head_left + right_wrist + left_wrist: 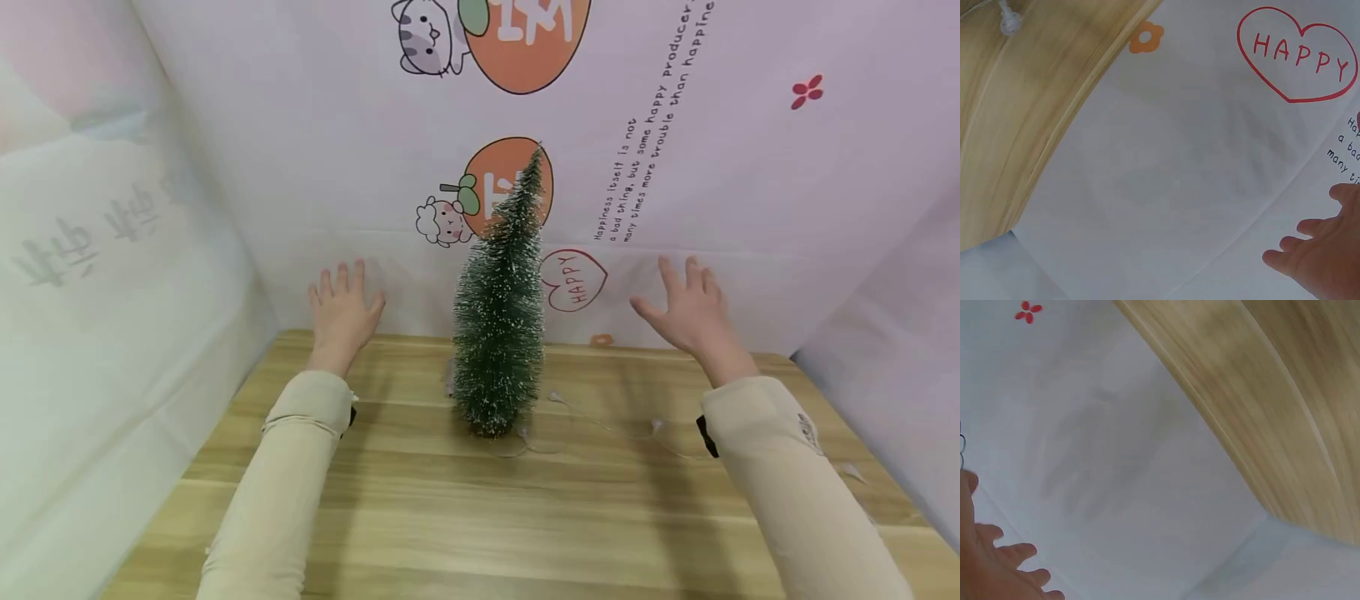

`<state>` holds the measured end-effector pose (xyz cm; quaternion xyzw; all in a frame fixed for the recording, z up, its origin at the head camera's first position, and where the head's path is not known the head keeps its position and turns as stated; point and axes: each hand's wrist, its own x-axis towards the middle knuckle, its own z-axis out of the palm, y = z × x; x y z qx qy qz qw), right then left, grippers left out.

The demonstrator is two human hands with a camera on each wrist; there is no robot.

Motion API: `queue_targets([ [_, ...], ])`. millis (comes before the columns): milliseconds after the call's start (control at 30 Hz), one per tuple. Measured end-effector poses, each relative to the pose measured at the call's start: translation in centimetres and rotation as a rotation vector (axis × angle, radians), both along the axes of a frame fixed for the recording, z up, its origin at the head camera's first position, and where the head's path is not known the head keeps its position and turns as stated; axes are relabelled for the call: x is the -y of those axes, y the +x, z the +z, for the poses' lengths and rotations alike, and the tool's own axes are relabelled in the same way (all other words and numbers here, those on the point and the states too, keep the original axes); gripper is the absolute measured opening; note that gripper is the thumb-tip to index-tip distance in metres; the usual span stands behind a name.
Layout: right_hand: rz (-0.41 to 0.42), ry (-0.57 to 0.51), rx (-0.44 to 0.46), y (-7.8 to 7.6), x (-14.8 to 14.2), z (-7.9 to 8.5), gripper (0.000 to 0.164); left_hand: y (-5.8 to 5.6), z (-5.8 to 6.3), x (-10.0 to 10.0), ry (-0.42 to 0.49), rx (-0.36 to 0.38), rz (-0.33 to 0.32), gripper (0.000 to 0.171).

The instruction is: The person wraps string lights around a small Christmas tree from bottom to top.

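Observation:
A small green artificial Christmas tree (pixel 498 325) with white-flecked bristles stands upright mid-table in the head view, its tip leaning right. To its left, my left hand (pixel 343 315) is held up with fingers spread, apart from the tree. My right hand (pixel 692 308) is raised likewise on the other side, thumb pointing toward the tree. Neither holds anything. In the left wrist view the left hand (pixel 997 569) shows at the lower left corner; in the right wrist view the right hand (pixel 1325 250) appears at the lower right. A thin clear wire with small bulbs (pixel 657 425) lies around the tree's base and to the right.
The wooden table (pixel 480 517) ends at a white printed backdrop (pixel 315 125) with cartoon fruit, lettering and a red heart (pixel 574 281). White sheets also hang at the left (pixel 112 350) and right (pixel 885 283). A small clear piece (pixel 853 473) lies near the right edge.

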<state>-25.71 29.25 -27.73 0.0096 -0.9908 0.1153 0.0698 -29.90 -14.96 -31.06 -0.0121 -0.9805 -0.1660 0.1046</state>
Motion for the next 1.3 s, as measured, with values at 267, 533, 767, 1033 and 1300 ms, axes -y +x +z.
queue_targets([
  [267,0.068,-0.037,0.043,1.2,-1.1,-1.3,0.069,1.0,-0.2,-1.1,0.294,-0.268,-0.022,0.048],
  [533,0.105,-0.082,0.107,3.3,-3.4,-4.0,0.054,3.2,1.3,-4.5,0.479,-0.523,-0.07,0.034],
  [767,0.127,-0.06,0.096,4.7,-5.6,-7.3,0.046,5.6,3.1,-8.0,0.572,-0.666,-0.258,0.028],
  [1033,0.13,-0.073,0.103,6.0,-7.7,-10.7,0.037,8.7,4.3,-11.1,0.66,-0.803,-0.434,0.023],
  [1300,0.11,-0.142,0.172,7.1,-9.7,-12.2,0.034,11.6,2.8,-15.5,0.543,-0.737,-0.679,0.021],
])
